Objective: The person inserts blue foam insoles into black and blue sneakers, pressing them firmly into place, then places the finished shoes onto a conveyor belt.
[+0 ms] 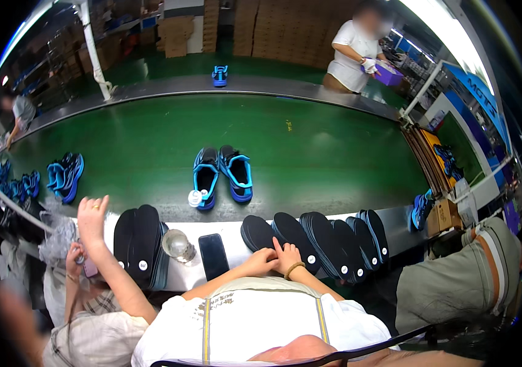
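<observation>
Both hands (276, 260) meet, fingers curled on black insoles (285, 235) — phone (213, 255), glass (177, 244) beside.

A shoe factory assembly line. A long green conveyor belt (151, 140) carries blue shoes (223, 174) at twelve o'clock, black insoles (316, 235) stack along the bench, and cardboard cartons (285, 27) pile beyond.

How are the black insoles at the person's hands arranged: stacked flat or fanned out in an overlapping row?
Fanned out. The black insoles lie side by side, each overlapping the next, along the white ledge.
</observation>
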### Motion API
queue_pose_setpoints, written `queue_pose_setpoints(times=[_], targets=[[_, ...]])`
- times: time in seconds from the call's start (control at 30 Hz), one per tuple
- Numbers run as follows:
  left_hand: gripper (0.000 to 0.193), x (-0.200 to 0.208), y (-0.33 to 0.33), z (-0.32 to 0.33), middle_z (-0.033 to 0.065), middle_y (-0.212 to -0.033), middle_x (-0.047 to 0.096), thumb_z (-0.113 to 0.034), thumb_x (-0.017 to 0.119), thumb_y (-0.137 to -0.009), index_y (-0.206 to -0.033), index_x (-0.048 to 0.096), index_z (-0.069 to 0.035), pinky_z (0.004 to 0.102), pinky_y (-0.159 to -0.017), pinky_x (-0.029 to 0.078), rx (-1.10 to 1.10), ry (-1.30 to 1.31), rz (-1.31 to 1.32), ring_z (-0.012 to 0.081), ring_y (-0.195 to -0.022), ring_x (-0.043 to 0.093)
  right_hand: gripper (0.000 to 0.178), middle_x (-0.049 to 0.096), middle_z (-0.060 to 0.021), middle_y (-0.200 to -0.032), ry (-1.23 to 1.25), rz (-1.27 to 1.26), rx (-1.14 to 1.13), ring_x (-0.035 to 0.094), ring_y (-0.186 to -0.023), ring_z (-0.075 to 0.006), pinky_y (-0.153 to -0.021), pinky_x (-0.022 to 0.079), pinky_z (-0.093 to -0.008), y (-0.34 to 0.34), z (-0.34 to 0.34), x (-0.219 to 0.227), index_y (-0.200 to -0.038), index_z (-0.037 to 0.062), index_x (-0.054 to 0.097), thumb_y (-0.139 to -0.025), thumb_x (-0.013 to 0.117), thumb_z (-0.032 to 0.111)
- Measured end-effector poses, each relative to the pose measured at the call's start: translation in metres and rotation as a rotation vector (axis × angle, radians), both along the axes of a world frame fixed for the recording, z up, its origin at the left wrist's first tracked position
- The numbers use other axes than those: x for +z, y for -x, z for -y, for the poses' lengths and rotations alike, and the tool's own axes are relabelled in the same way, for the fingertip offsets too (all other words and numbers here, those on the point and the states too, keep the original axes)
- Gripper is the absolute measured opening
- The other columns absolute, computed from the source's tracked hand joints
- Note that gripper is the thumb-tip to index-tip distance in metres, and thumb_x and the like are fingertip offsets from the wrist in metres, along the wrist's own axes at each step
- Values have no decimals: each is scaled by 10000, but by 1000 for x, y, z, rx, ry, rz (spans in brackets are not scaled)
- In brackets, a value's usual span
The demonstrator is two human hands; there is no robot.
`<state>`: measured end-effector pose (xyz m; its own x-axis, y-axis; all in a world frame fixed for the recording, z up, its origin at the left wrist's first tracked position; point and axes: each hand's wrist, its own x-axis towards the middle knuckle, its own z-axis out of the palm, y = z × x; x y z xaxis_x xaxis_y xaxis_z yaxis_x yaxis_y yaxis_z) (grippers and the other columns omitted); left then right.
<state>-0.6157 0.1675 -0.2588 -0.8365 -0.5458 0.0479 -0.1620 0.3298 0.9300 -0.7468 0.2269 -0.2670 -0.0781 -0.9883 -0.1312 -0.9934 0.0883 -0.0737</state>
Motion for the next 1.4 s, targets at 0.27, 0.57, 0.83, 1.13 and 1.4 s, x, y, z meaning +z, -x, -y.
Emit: queue_pose_setpoints(times=[0.27, 0.57, 0.83, 1.13, 1.4], targets=[[459, -21, -3, 6, 110, -876, 429, -354, 562, -687, -972, 458, -11, 415, -721, 354, 301, -1188, 234, 207, -796, 432, 919, 408, -207, -1000, -126, 139, -44, 424, -903, -342, -795, 346, -403, 0, -1, 8, -1279, 156, 118, -560, 663, 336], [628, -13, -11, 8, 145, -1103, 400, -346, 553, -697, -1123, 323, 55, 343, -773, 364, 325, -1421, 132, 208, -972, 447, 923, 414, -204, -924, -158, 154, -89, 435, -830, -336, -748, 369, -398, -4, 0, 8, -1283, 178, 109, -550, 654, 318], [419, -33, -3, 11, 113, -940, 462, -281, 543, -690, -989, 446, -3, 341, -632, 393, 577, -1349, 155, 207, -789, 511, 935, 373, -244, -1047, -89, 164, -86, 402, -909, -371, -811, 341, -413, -3, -8, -7, -1288, 175, 63, -575, 636, 368], [342, -16, -6, 10, 100, -878, 484, -236, 540, -677, -915, 481, 2, 324, -557, 383, 638, -1315, 93, 200, -731, 523, 895, 424, -215, -940, -36, 204, -57, 427, -810, -343, -738, 365, -401, 4, -5, -12, -1282, 161, 125, -572, 636, 349], [690, -47, 1, 19, 165, -1083, 399, -241, 549, -679, -1206, 210, 48, 360, -829, 326, 992, -902, 136, 257, -985, 398, 895, 445, -215, -881, -101, 321, -91, 442, -799, -357, -730, 374, -403, 1, -4, -4, -1277, 129, 140, -565, 631, 361]])
